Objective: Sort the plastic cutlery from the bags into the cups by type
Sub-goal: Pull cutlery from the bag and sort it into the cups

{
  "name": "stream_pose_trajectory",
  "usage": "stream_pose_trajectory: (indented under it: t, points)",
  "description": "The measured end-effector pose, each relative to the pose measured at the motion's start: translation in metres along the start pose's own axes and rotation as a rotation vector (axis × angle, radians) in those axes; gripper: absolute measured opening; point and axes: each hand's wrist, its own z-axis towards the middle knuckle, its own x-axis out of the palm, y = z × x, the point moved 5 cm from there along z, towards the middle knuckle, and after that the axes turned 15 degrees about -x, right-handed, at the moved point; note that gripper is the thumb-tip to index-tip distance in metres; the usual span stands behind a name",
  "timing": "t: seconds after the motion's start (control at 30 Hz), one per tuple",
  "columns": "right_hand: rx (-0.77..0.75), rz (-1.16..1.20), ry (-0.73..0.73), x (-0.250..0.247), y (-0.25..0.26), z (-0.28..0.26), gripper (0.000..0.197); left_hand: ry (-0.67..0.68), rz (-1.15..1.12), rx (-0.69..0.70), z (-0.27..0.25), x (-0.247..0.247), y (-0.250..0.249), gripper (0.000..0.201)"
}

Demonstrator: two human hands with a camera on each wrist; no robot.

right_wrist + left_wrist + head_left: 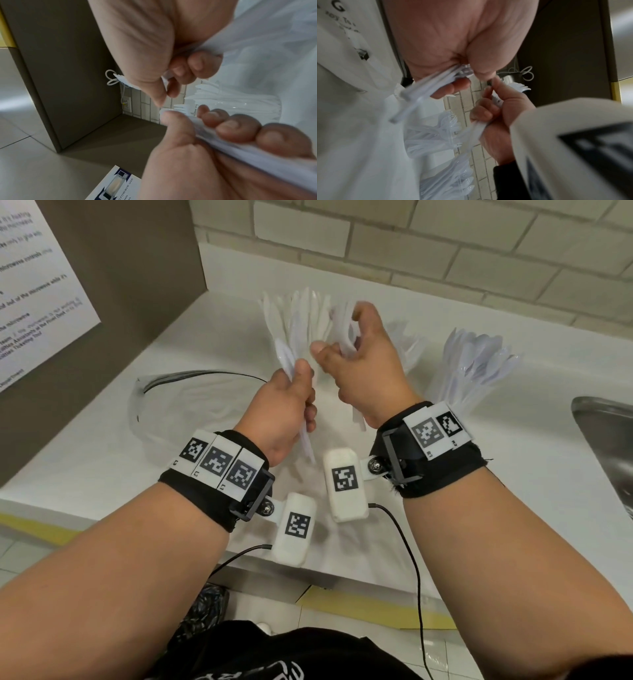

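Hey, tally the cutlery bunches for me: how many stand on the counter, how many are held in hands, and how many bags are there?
Standing bunches: 3
Held bunches: 2
Bags: 1
Total: 6

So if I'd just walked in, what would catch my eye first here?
Probably the two hands raised over the white counter, the left hand and right hand each gripping a bundle of white plastic cutlery. Behind them, cups bristle with more cutlery, and tagged black wristbands wrap both wrists.
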Motion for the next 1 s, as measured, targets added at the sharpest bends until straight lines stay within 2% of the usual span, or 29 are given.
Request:
stream_pose_trajectory:
  t: [0.07, 0.17, 0.27, 0.4, 0.57, 0.8, 1.0]
  points:
    - [0.041, -0.026, 0.038, 0.001, -0.003, -0.002, 0.027, 0.028, -0.080, -0.034, 0.003, -0.002, 0.001, 0.042]
    - [0.074, 0.004, 0.083, 0.003, -0.005, -0.005, 0.025, 0.130, -0.182, -0.085, 0.004, -0.004, 0.002, 0.042]
    - [0.063, 0.004, 0.126, 0.009, -0.005, -0.009, 0.023, 0.193, -0.173, -0.098, 0.003, -0.001, 0.001, 0.044]
    - [0.058, -0.072, 0.107, 0.013, -0.004, -0.008, 0.010, 0.175, -0.213, -0.122, 0.004, -0.004, 0.003, 0.048]
    - [0.120, 0.021, 0.096, 0.015, -0.006, -0.010, 0.019, 0.155, -0.239, -0.118, 0.001, -0.003, 0.004, 0.043]
    - [0.167, 0.056, 0.084, 0.009, -0.006, -0.011, 0.019, 0.141, -0.296, -0.116, 0.001, -0.004, 0.005, 0.040]
    - [0.197, 0.056, 0.132, 0.009, -0.009, -0.014, 0.019, 0.214, -0.332, -0.071, 0.000, 0.000, 0.000, 0.034]
